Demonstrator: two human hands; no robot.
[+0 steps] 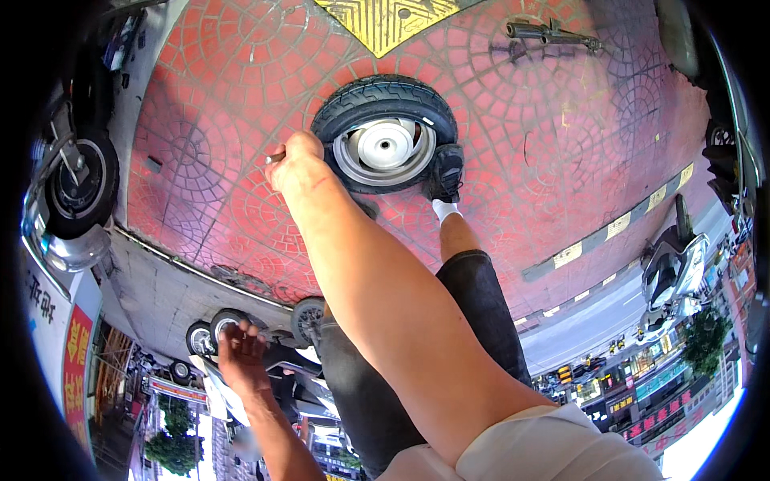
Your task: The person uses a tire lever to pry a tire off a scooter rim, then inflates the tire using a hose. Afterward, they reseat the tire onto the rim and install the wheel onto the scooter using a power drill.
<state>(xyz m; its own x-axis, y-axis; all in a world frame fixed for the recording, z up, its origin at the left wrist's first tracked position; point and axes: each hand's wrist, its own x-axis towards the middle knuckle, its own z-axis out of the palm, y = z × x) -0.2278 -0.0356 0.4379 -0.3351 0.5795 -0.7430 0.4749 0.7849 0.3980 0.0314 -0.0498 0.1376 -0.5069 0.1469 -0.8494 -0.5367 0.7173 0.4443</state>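
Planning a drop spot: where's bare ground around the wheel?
Widest: red paving right of the wheel, between the dark metal part and the striped kerb. Smaller: left of the right hand, up to a small dark scrap. Crowded: the wheel's left edge, by that hand gripping a dark rod, and its right edge, by a black shoe.

From the person's head, the left of two fisheyes looks steeply down: right arm very near, wheel farther below on the pavement, and the street bending toward the rim past the pavement's edge.
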